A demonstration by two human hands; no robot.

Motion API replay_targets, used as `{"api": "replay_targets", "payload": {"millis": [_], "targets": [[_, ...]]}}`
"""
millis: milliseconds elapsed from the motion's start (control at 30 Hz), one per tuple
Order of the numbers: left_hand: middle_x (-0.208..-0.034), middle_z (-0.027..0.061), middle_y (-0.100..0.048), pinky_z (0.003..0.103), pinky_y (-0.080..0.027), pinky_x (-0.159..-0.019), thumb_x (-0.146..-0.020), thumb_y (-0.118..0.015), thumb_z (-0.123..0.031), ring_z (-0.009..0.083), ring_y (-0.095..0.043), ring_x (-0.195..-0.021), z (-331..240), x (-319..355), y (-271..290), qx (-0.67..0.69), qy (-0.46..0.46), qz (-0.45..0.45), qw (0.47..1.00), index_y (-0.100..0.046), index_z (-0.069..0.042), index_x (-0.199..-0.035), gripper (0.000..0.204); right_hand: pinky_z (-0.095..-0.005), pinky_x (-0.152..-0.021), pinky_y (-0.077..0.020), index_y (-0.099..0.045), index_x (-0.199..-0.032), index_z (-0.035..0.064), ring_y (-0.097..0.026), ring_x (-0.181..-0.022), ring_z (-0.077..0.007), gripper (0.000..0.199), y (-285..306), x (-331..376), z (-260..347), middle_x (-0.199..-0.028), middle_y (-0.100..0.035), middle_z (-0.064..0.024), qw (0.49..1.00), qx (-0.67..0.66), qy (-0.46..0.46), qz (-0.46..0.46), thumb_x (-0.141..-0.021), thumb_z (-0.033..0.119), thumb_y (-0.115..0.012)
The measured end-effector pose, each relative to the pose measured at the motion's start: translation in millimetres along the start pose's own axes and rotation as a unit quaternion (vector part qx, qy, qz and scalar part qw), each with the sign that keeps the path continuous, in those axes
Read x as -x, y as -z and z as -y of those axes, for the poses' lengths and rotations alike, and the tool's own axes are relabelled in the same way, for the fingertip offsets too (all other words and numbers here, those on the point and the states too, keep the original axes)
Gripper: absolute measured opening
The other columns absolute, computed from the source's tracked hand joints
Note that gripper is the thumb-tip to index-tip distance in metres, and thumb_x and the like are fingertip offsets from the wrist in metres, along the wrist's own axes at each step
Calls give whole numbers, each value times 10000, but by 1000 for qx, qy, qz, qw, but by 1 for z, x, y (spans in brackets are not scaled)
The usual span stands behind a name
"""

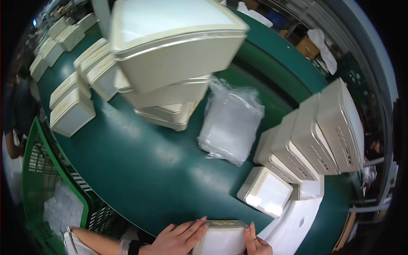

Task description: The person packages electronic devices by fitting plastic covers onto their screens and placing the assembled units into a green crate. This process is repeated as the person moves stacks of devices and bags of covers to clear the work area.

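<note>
At the lower edge, a cream box with a white top panel and gold lettering on its far side is between my two hands, its near part cut off by the picture edge. My left hand lies over its left side, the fingers pressed together along the rim. Against its right side, my right hand grips with the fingertips at the far right corner. Just beyond my right hand, a similar cream box rests on the green table, partly on a white cloth-like sheet.
Stacked cream boxes rise at the far middle; several more stand in a leaning row at right. A pile of clear plastic bags lies between. Left stand more boxes and a green crate; a person is beyond.
</note>
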State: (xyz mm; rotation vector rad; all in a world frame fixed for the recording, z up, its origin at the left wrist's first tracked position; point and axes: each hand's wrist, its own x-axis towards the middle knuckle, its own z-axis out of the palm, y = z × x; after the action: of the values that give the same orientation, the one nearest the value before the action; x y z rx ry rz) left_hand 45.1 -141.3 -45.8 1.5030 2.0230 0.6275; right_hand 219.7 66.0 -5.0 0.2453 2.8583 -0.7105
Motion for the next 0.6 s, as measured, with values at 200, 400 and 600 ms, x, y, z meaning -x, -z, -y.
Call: {"api": "replay_targets", "payload": {"millis": [200,400,600], "targets": [[-1480,197,-305,318,-409,-814,-714,-706,-453,274,-466,-1182,3,1,8,32,-45,17,998,-285,57,-1408,960,-392,-701,-534,-296,-1394,-50,-602,-860,-403,1023,0,-2,7,-1404,-351,-307,1000,2,2,-15,-507,25,-801],[-1468,235,-292,357,-414,-848,-691,-743,-425,328,-447,-1195,2,2,-2,-1,-59,7,998,-250,77,-1409,1005,-410,-816,-508,-284,-1372,-84,-603,-944,-404,980,2,-3,3,-1412,-306,-322,992,52,-60,95,-573,132,-807],[-1422,275,-318,465,-376,-980,-673,-801,-298,407,-394,-1240,12,0,-3,120,-73,-34,989,-197,98,-1407,1029,-459,-958,-409,-247,-1371,-87,-451,-1123,-492,1030,-19,-11,-6,-1421,-204,-341,997,51,53,-16,-558,154,-831]]}}
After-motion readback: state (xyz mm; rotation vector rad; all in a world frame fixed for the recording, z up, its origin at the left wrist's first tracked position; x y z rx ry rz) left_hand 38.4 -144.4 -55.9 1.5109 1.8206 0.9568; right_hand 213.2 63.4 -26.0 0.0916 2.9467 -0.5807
